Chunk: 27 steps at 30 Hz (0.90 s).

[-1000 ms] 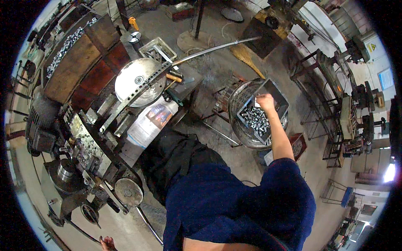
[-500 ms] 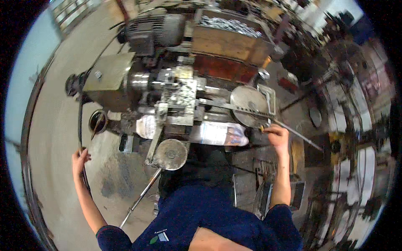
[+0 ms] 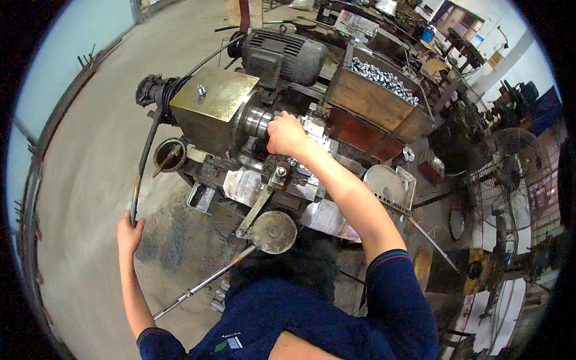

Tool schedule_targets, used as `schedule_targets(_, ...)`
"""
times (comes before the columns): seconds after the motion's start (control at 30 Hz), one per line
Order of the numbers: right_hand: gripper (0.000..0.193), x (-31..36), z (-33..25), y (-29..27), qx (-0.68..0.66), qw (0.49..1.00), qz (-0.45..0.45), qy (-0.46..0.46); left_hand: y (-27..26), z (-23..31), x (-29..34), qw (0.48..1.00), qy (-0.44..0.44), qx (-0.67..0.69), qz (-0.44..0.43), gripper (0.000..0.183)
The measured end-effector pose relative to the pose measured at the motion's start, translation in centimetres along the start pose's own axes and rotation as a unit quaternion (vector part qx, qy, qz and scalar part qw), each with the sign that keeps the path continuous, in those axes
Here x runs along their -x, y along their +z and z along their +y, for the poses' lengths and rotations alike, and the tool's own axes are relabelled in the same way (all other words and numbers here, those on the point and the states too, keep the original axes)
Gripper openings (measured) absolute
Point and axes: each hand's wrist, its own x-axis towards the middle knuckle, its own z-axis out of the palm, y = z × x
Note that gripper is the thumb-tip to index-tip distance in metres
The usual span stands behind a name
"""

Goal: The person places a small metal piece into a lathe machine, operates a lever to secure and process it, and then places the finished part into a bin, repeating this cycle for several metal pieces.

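My left hand (image 3: pixel 129 235) is closed around the lower end of a long dark lever (image 3: pixel 137 186), which runs up to the left end of a small lathe's headstock (image 3: pixel 210 105). My right hand (image 3: pixel 287 133) reaches across the machine to the shiny round spindle nose (image 3: pixel 257 122). Its fingers are bent together there, and what they hold is hidden behind the hand. Below that hand sit the tool slide (image 3: pixel 312 129) and a tool post with a bolt (image 3: pixel 280 174). A round-plated lever (image 3: pixel 273 231) stands in front of me.
Behind the lathe are a ribbed motor (image 3: pixel 285 57) and a wooden box (image 3: pixel 372 99) of small shiny metal parts (image 3: pixel 384 78). A second round plate (image 3: pixel 384 185) with a rod lies right. A pot with a brush (image 3: pixel 170 155) stands left. A fan (image 3: pixel 504 156) is at far right.
My right hand has moved left and away from me, from beside the right round plate to the spindle, carrying a small yellowish piece at first. My left hand stays on the lever. The view has shifted.
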Motion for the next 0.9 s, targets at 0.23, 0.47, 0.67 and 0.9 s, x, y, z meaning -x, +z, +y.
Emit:
schedule_targets(0.23,0.028,-0.5,-1.0,-0.5,-0.266,0.955,-0.004,0.132,0.1,0.3,-0.4,0.999,-0.002,-0.039,0.004,0.028)
schedule_targets(0.47,0.026,-0.3,-0.5,-0.9,-0.261,0.957,0.084,0.095,0.0,-1.6,-2.4,0.975,0.028,-0.212,0.065,0.019)
schedule_targets(0.67,0.021,-0.9,-1.1,-1.0,-0.239,0.965,0.081,0.070,-5.5,-10.9,-12.4,0.924,0.047,-0.374,0.066,0.010)
schedule_targets(0.9,0.030,5.8,1.5,-5.0,-0.334,0.922,0.196,-0.019,-2.1,-6.8,-11.2,0.967,0.095,-0.114,0.209,0.032)
